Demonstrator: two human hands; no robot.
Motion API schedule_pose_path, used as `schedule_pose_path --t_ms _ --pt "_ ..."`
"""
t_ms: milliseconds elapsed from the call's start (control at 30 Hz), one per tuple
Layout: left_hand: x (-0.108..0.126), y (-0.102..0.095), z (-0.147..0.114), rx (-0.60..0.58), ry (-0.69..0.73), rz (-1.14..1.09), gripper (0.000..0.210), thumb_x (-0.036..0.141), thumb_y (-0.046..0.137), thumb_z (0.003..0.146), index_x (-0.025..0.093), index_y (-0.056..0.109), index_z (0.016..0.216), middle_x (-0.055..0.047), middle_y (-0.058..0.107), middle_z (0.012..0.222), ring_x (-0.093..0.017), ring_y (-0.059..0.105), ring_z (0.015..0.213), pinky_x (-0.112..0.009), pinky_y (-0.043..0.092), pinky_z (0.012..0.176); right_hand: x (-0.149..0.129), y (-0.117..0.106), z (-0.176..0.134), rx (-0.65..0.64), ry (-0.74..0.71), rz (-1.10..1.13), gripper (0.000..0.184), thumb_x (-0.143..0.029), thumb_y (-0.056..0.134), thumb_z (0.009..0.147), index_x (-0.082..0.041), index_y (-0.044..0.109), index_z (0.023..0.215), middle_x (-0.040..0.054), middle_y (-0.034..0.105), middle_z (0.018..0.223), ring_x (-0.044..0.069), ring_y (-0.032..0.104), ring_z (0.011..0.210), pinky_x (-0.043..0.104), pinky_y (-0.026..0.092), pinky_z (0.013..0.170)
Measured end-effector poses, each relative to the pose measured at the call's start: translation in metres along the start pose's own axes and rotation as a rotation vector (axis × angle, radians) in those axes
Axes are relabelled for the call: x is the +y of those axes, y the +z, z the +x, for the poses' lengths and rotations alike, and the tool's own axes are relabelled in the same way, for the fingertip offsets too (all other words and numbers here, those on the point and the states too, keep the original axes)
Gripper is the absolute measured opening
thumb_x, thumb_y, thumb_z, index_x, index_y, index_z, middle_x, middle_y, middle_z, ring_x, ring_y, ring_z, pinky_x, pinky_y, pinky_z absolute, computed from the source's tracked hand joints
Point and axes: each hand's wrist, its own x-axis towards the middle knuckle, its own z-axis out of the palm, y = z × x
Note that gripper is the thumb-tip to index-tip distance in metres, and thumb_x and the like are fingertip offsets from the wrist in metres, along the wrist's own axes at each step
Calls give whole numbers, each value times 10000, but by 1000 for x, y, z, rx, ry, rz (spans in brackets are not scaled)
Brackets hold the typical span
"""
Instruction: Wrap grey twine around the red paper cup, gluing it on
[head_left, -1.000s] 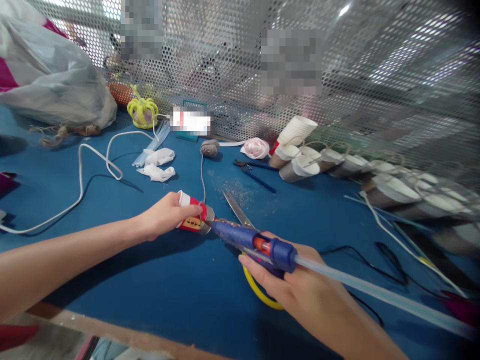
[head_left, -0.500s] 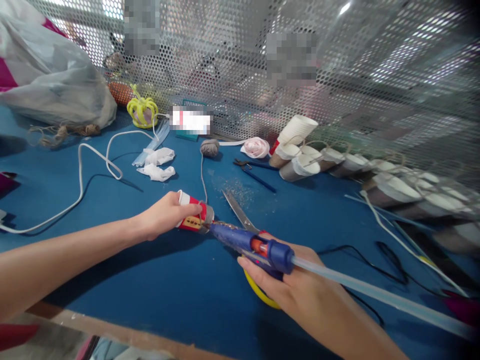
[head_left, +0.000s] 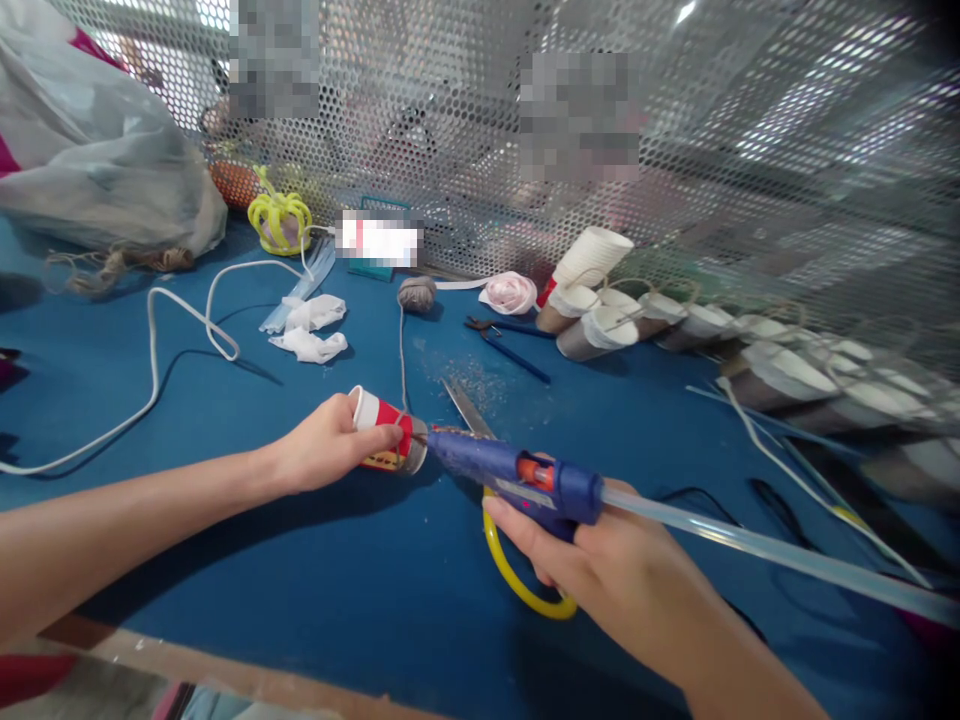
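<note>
Paper cup [head_left: 387, 414], red and white, on its side just above the blue surface [head_left: 337, 570], white mouth to the left, grey band at the base end. Left hand [head_left: 319, 450] closed around it, thumb along the side. Right hand [head_left: 607, 545] wrapped around the handle of a blue glue gun [head_left: 480, 460], nozzle at the cup's base end; contact or a slight gap, cannot tell. Clear glue stick [head_left: 712, 537] juts from the gun's back.

Grey yarn [head_left: 403, 360] runs from the cup to a small ball [head_left: 417, 294] farther back. Scissors [head_left: 466, 408] lie partly under the gun, yellow handle near the right hand. Beyond them, pliers [head_left: 517, 357] with blue handles, then a pale pink ribbon roll [head_left: 511, 294]. To the right, a row of wrapped cups [head_left: 596, 335]; to the left, white scraps [head_left: 309, 346] and a white cable [head_left: 154, 350]. Perforated metal panel [head_left: 465, 130] behind
</note>
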Motion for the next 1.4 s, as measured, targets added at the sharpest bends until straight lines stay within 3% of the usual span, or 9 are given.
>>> schedule_pose_path --t_ms 133,333,433,567,800,1000,1233,1400 --pt "1 0 -2 -33 28 11 277 358 524 696 103 620 745 -12 601 647 -122 503 572 -214 387 552 2 -3 7 -8 -8 36 378 -234 346 874 -225 704 750 1 522 397 146 529 465 256 433 529" --pt "-1 -1 -4 -59 62 53 277 353 494 735 104 612 746 4 567 620 -107 476 556 -204 377 543 2 -10 19 -201 244 257 369 -346 430 841 -241 648 564 -36 469 329 135 500 375 245 411 441" --pt "-3 0 -5 -61 67 87 269 349 489 743 108 607 733 12 549 595 -104 463 540 -199 367 522 1 -9 21 -219 338 312 416 -395 430 830 -245 587 476 -41 444 306 136 491 355 252 404 419" --pt "-3 1 -5 -59 69 102 264 345 485 745 109 599 720 18 529 586 -97 442 534 -193 354 514 1 -8 21 -229 356 333 433 -387 436 827 -244 547 433 -45 432 295 129 482 342 249 393 412" --pt "0 0 -2 -62 40 25 263 342 505 722 98 603 736 -1 560 626 -107 468 562 -207 372 552 1 -11 15 -181 251 279 340 -362 397 836 -244 657 652 -27 494 362 156 541 433 261 420 467" --pt "3 0 -2 -26 19 26 265 343 529 696 99 622 734 -7 595 618 -117 499 552 -207 369 525 -2 -10 18 -162 338 265 297 -354 423 824 -217 651 690 14 609 524 172 597 553 260 463 521" --pt "2 1 2 29 -21 -73 290 351 566 680 98 667 779 -43 672 698 -163 587 636 -230 424 587 -1 -5 -3 -102 153 170 342 -318 377 850 -238 706 797 19 504 385 209 594 625 321 478 640" --pt "4 1 3 29 -26 -149 233 324 581 674 119 675 734 -20 678 690 -133 577 608 -207 420 577 -6 -8 -5 -162 311 206 420 -442 337 856 -233 693 777 37 468 391 269 608 796 354 503 675"
